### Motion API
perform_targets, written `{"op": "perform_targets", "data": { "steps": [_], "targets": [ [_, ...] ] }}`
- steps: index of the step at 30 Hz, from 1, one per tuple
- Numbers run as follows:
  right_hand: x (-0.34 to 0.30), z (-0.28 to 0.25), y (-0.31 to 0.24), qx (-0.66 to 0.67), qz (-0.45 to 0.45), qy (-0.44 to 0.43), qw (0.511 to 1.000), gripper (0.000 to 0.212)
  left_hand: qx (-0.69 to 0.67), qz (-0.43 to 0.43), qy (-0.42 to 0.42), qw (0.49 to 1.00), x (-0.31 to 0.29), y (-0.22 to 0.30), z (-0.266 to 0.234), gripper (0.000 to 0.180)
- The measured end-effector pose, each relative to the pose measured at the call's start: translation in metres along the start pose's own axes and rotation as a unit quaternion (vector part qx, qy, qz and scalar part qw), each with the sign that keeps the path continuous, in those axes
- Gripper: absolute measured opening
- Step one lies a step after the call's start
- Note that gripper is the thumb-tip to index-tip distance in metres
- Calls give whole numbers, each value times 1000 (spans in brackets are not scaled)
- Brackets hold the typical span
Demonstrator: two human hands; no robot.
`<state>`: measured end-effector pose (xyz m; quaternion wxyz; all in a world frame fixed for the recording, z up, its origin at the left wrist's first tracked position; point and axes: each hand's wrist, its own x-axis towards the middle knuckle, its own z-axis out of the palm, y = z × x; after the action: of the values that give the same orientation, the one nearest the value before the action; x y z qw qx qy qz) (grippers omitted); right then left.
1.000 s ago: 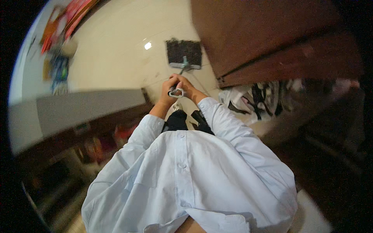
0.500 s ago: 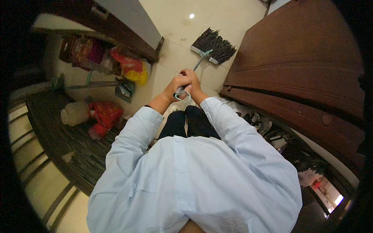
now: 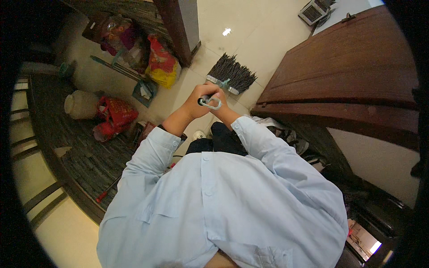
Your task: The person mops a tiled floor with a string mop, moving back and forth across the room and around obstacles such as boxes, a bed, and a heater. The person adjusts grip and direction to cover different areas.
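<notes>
Both hands grip the handle of a mop [image 3: 232, 73], one close by the other in front of my body. My left hand [image 3: 195, 99] is closed around the upper end, and my right hand [image 3: 218, 95] wraps it just alongside. A pale cord loop [image 3: 215, 105] hangs from the handle's dark open tip. Past my hands, the mop's dark twisted strands lie fanned on the tiled floor [image 3: 250, 35], held in a whitish clamp bar with a green tie. My hands hide most of the handle.
A dark wooden door [image 3: 339, 67] stands at the right. To the left are a red and yellow bag [image 3: 163, 64], a dustpan [image 3: 144, 94], a whitish jug [image 3: 81, 105] and a red bag [image 3: 118, 116]. A boxy appliance [image 3: 314, 12] sits at the far right.
The mop head has come closer to my hands and slightly left in the view. My hands stay closed on the handle. The surroundings have shifted, and the appliance at the far right shows more.
</notes>
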<state>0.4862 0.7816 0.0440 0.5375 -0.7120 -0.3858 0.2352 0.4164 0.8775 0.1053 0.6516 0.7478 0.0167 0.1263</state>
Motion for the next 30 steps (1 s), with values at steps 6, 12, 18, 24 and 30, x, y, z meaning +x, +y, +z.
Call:
{"op": "perform_targets", "data": {
  "steps": [6, 12, 18, 24, 30],
  "targets": [
    [-21, 8, 4, 54, -94, -29, 994, 24, 65, 39, -47, 996, -16, 43, 4, 18],
    [12, -36, 7, -223, -251, -34, 941, 24, 77, -24, -83, 993, 36, 82, 5, 27],
    [76, -96, -32, -272, -336, 43, 901, 29, 176, 156, -46, 971, 110, 126, 3, 24],
    [117, -161, -95, -211, -334, 58, 917, 13, 160, 190, 24, 968, 156, 199, 13, 26],
    [155, -211, -99, -253, -360, 9, 898, 24, 139, 199, 5, 970, 192, 217, 15, 20]
  ]
}}
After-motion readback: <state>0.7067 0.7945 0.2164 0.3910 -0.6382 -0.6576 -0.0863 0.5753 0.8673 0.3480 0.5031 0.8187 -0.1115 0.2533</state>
